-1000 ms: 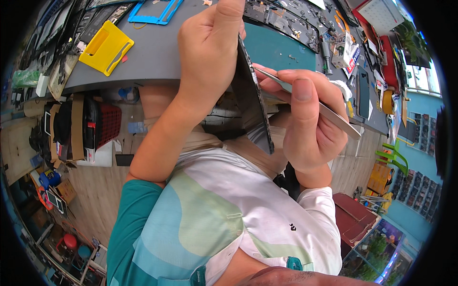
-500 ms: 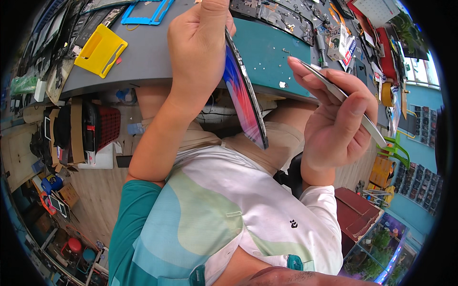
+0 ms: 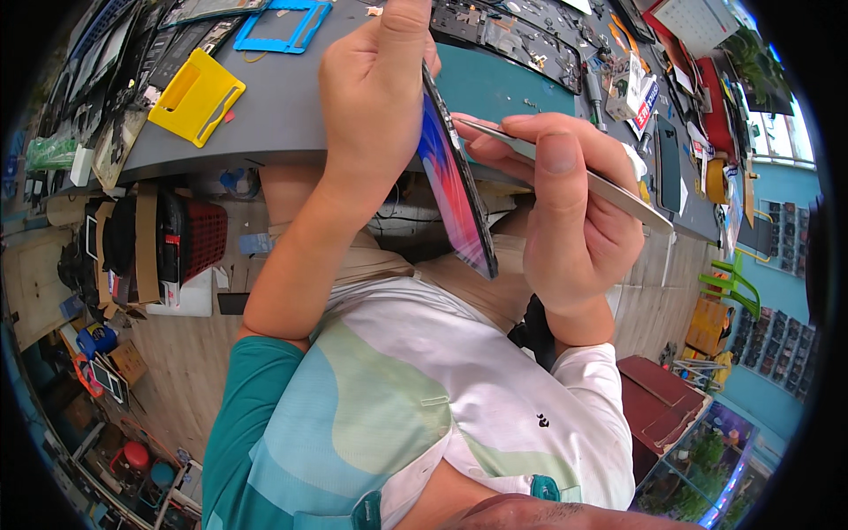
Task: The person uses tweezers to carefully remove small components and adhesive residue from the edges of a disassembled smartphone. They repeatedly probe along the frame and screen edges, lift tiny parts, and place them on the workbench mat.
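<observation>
My left hand (image 3: 371, 106) grips a thin phone (image 3: 449, 177) by its upper end, thumb at the top. The phone is held steeply tilted at the desk's front edge, over my lap, its lit blue and pink display turned to the left. A row of small parts shows along its dark rim, so the back seems to be off. In my right hand (image 3: 574, 212) is a pair of silver tweezers (image 3: 623, 199), held between thumb and fingers. Their fine tip points left, close to the phone's rim; whether it touches I cannot tell.
A green mat (image 3: 503, 84) lies on the grey desk (image 3: 274, 106), with a dark tray (image 3: 503, 35) of small parts behind it. A yellow holder (image 3: 196, 97) and a blue frame (image 3: 284, 26) lie at the left. A screwdriver (image 3: 594, 93) and small boxes (image 3: 627, 88) stand right.
My right hand has moved left with the tweezers, bringing their tip from over the mat to beside the phone. The left hand and phone are nearly where they were.
</observation>
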The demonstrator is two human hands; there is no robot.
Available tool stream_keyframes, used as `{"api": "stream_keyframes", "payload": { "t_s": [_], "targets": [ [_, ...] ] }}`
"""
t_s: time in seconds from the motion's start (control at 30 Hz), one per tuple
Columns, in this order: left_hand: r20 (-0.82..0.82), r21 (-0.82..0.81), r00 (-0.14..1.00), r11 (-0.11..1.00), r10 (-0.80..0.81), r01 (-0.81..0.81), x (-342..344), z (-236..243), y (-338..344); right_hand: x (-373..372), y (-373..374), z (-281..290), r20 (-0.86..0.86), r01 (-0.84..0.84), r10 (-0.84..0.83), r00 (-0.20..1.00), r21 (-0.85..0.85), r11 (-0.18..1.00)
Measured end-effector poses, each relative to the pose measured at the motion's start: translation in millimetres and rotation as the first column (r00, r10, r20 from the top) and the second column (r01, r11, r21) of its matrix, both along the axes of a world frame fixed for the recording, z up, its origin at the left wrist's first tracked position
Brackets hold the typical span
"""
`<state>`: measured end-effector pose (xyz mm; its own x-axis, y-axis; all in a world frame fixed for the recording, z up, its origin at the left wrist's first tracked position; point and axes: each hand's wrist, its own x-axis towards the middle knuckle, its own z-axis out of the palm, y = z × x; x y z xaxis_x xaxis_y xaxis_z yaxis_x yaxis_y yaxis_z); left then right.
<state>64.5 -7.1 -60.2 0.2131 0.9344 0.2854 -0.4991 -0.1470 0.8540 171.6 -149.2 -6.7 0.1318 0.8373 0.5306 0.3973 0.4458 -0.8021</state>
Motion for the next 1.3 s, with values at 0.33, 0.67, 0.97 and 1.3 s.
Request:
{"api": "stream_keyframes", "payload": {
  "t_s": [0.33,0.67,0.97,1.3],
  "targets": [
    [-0.026,0.001,1.0,1.0,-0.013,0.013,-1.4,1.2,-0.2,-4.9,-0.8,-0.4,0.006,0.043,-0.043,0.999,0.0,0.999],
    [-0.03,-0.004,1.0,1.0,0.001,-0.001,-1.2,4.3,-1.0,-4.5,0.6,-1.5,0.033,0.062,-0.063,0.997,0.009,0.998],
    [-0.028,0.005,1.0,1.0,-0.011,0.011,-1.4,3.9,-0.9,-4.2,0.5,-1.4,0.047,0.049,-0.05,0.998,0.02,0.999],
    [-0.011,-0.012,1.0,1.0,-0.012,0.012,-0.3,4.7,-1.4,-4.2,0.7,-0.4,0.08,0.047,-0.049,0.996,0.025,0.999]
  ]
}}
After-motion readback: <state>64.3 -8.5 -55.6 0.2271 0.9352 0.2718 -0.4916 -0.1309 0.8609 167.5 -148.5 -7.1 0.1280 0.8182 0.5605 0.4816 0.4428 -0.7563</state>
